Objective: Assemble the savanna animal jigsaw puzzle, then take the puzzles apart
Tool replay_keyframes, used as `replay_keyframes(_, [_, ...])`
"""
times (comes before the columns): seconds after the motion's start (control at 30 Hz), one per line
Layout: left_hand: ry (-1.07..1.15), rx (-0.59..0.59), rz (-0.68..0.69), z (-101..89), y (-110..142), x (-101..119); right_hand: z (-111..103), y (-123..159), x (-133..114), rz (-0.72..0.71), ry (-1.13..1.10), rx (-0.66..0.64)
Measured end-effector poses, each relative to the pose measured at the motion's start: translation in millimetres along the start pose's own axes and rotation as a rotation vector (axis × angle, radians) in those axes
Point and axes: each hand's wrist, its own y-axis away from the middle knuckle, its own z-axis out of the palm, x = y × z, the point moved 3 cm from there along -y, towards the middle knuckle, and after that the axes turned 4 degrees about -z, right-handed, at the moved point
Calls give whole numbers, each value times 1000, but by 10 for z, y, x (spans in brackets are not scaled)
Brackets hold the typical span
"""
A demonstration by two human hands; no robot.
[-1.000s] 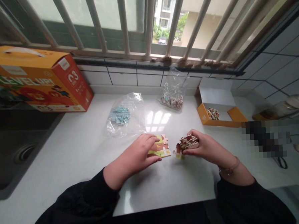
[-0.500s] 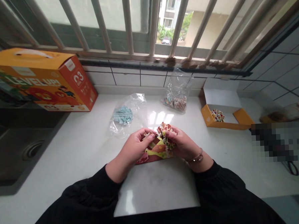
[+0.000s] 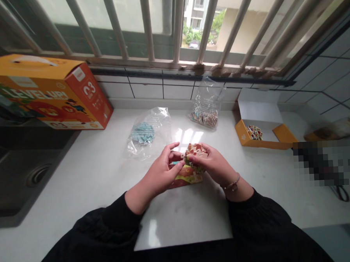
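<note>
My right hand [image 3: 213, 166] grips a stack of jigsaw puzzle pieces [image 3: 196, 150], thumb across the near side, knobbed edges showing. Close by on the left, my left hand [image 3: 164, 166] has its fingers apart, with thumb and fingertips at the edge of that stack. Whether they touch it I cannot tell. Below both hands, a joined puzzle section [image 3: 186, 178] in brown, yellow-green and a bit of blue lies flat on the white counter. The hands hide part of it.
Behind the hands lie a clear bag with light blue pieces [image 3: 143, 132] and another bag of pieces [image 3: 205, 117]. An open orange box [image 3: 253, 142] holds more pieces at right. A large orange carton [image 3: 85, 96] stands at left beside a dark sink [image 3: 47, 153].
My right hand came left with the pieces, over the puzzle section. My left hand held a piece half a second ago; now its fingers are spread beside the stack and no piece shows there.
</note>
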Motion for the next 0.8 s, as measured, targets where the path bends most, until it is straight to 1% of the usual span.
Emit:
replay_keyframes(0.07, [-248, 32, 93, -39, 3, 37, -152, -5, -39, -15, -7, 124])
replay_keyframes(0.1, [-408, 44, 135, -48, 4, 40, -223, -8, -50, -16, 17, 168])
replay_keyframes(0.13, [-568, 47, 160, -49, 5, 29, -280, -12, -52, -5, 53, 183])
replay_keyframes(0.17, [-704, 43, 163, -44, 4, 4, -318, -18, -47, 18, 100, 164])
replay_keyframes(0.2, [-803, 36, 150, -37, 2, -28, -337, -23, -36, 46, 152, 117])
replay_keyframes(0.27, [-892, 23, 110, -23, -8, -91, -336, -27, -10, 91, 277, 7])
replay_keyframes(0.33, [-881, 22, 89, -14, -22, -128, -312, -27, 2, 95, 436, -60])
replay_keyframes(0.43, [-798, 49, 52, -20, -47, -140, -275, -19, -2, 68, 628, -87])
replay_keyframes(0.57, [-670, 106, 5, -37, -50, -97, -258, -5, 13, 69, 698, -105])
replay_keyframes(0.67, [-520, 99, -43, -47, -43, -63, -253, 2, 24, 49, 668, -105])
replay_keyframes(0.73, [-388, 97, -78, -58, -47, -48, -238, 7, 22, 41, 560, -117])
replay_keyframes(0.8, [-200, 99, -117, -66, -54, -36, -220, 16, 7, 42, 391, -117])
